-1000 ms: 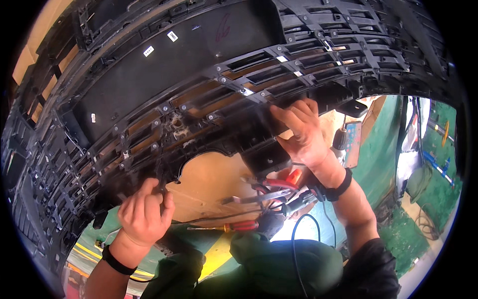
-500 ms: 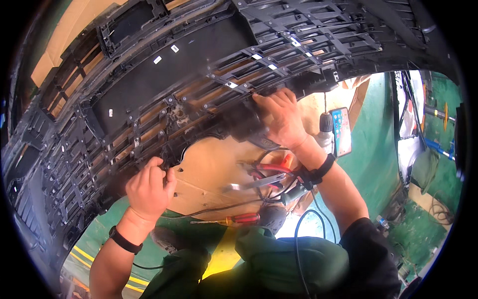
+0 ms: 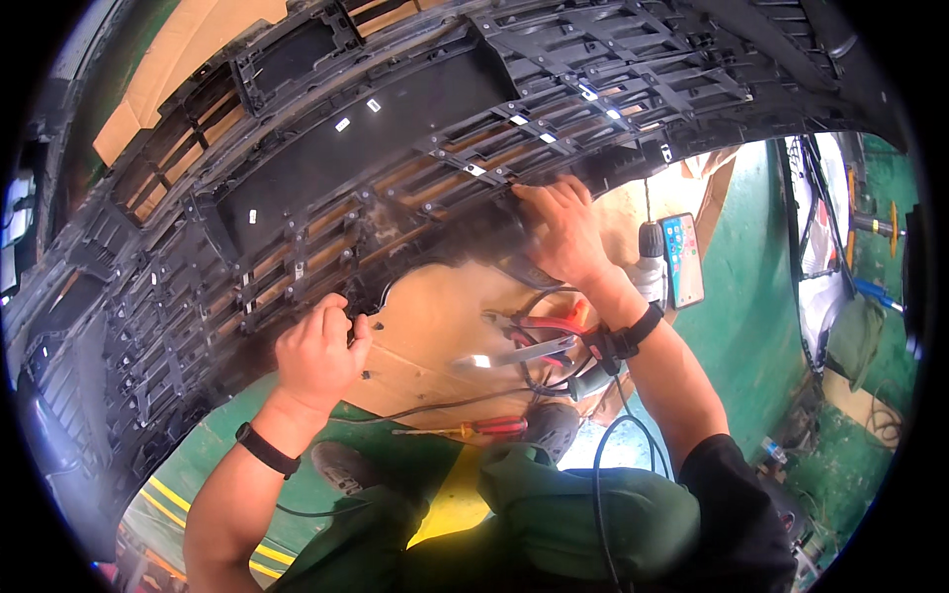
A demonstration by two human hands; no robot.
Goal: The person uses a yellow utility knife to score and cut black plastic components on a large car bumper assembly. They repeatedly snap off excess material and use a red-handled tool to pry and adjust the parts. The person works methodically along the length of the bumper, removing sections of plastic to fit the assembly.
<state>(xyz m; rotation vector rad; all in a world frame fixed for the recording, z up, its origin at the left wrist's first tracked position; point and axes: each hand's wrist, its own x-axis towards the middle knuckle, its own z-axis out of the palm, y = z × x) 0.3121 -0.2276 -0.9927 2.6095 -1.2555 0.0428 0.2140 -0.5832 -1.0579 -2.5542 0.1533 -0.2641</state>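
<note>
A large black plastic grille [image 3: 395,153] curves across the upper part of the view, above a brown cardboard sheet [image 3: 445,341] on the green floor [image 3: 732,316]. The left hand [image 3: 321,351] grasps its lower edge beside a rounded cutout, fingers curled in. The right hand [image 3: 565,235] grasps the same edge farther right, fingers laid over the plastic; its thumb is hard to make out. A dark band circles each wrist.

Just beyond the right hand, a drill [image 3: 649,267] lies with its bit pointing toward the grille, and a phone [image 3: 683,259] with a lit screen is just beside it. Nearer the person, red-handled pliers [image 3: 549,324] lie among cables, close to a flat grey metal piece whose kind I cannot tell. A screwdriver [image 3: 494,427] with a red and yellow handle lies near a dark shoe [image 3: 550,432]. Small white labels dot the grille's dark inner face.
</note>
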